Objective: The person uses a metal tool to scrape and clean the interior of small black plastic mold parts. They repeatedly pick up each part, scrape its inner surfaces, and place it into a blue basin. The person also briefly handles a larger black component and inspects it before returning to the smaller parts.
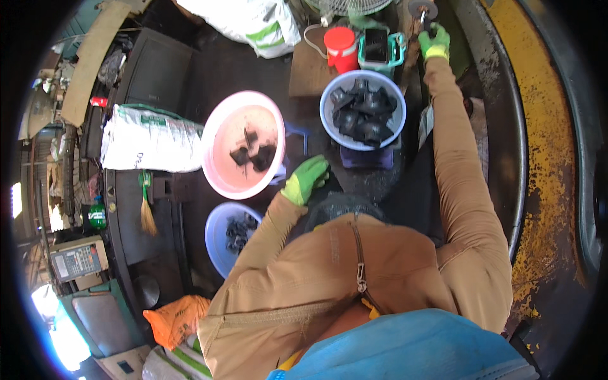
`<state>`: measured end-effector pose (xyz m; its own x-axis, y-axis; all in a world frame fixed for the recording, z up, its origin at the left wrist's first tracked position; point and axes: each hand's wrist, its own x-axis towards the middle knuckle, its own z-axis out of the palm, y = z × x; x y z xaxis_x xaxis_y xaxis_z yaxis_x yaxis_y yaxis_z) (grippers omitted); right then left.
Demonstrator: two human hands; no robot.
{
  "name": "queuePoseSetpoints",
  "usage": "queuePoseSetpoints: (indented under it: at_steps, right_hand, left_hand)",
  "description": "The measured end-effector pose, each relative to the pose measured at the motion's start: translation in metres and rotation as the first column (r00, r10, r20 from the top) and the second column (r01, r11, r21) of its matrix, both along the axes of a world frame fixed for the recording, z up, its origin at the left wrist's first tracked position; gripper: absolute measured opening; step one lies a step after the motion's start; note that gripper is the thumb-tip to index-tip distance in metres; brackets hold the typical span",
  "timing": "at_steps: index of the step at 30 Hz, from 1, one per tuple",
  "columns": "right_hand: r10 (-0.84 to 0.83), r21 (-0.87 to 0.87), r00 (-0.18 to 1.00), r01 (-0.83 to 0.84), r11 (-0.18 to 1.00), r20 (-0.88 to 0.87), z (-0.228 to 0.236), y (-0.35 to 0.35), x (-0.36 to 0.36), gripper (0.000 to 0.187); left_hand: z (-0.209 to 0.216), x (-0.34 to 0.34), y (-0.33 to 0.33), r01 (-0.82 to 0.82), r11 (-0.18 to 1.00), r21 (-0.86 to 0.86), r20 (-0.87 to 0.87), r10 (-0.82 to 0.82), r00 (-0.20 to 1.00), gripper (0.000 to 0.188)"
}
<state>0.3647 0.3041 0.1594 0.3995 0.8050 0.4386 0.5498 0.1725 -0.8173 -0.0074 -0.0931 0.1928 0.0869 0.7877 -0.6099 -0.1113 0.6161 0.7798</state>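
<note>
The grip of the right hand (434, 43) was bent against a metal handle (424, 18); whether fully closed round it, I could not tell. The handle lay beyond the basin's (323, 113) upper right rim, pointing away from the body, far from the left hand (308, 180), loosely extended and seemingly unladen.

The head view looks steeply down from the wearer's own head, past the chest. The mask (405, 348) is nearest, filling the lower edge, with the jacket (285, 272) just beyond. The left hand (308, 178) falls near the middle, the right hand (434, 43) farther off, toward the top. The wide fisheye curves the yellow panel (546, 158) at the right rim.
</note>
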Motion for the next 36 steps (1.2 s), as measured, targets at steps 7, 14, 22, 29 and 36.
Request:
queuePoseSetpoints:
  at_steps: [7,14,22,29,36]
  right_hand:
    - [-0.112,0.158,0.921,0.056,0.986,0.373,0.022,-0.028,0.005,0.035]
    - [0.108,-0.170,0.993,-0.099,0.980,0.044,0.002,-0.029,0.035,0.054]
    - [0.292,-0.129,0.743,-0.452,0.883,-0.602,0.051,-0.204,-0.004,0.032]
    - [0.240,-0.153,0.486,-0.638,0.755,-0.841,0.062,-0.308,-0.047,0.032]
    - [0.187,-0.206,0.456,-0.682,0.702,-0.870,0.070,-0.284,-0.070,0.044]
  left_hand:
    - [-0.003,0.021,0.027,0.277,0.902,0.331,-0.300,-0.178,0.937,0.048]
    - [-0.014,0.059,0.101,0.412,0.862,0.296,-0.745,-0.061,0.664,0.046]
    - [-0.052,0.133,0.214,0.677,0.729,0.106,-0.990,0.017,0.137,0.070]
    - [-0.049,0.123,0.220,0.587,0.781,0.212,-0.863,-0.132,0.487,0.058]
    - [-0.041,0.123,0.207,0.578,0.804,0.144,-0.955,-0.040,0.293,0.064]
